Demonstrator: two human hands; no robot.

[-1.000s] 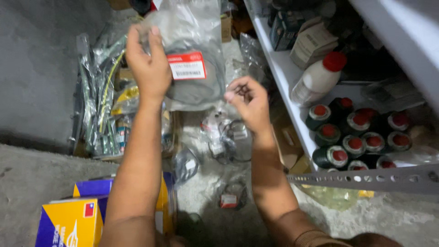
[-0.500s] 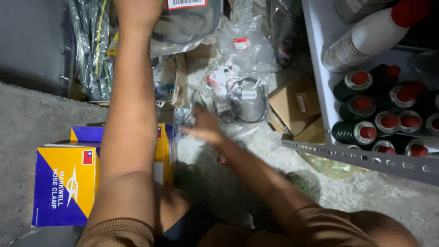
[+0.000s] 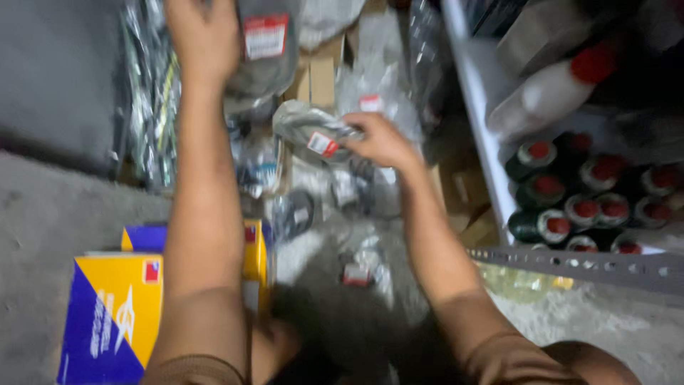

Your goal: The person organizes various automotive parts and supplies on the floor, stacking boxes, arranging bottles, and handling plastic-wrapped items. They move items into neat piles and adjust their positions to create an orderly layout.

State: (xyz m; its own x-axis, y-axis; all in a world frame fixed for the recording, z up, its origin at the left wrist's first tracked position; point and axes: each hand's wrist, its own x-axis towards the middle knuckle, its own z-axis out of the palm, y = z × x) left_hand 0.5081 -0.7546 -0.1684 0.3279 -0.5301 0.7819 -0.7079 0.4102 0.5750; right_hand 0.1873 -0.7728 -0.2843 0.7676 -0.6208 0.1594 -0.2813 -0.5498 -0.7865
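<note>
Two yellow-and-blue boxes lie nearest. Right hand grips one clear labelled packet over the heap; left hand clasps a second bag, cut off above. Details blurred.

Far at the top we see a clear plastic bag with a red-and-white label. Nearer the middle lies a smaller bag bearing a small red-and-white tag. Near left stands a yellow-and-blue box, with a second one just behind it. A brown carton sits far among more bagged parts.
</note>
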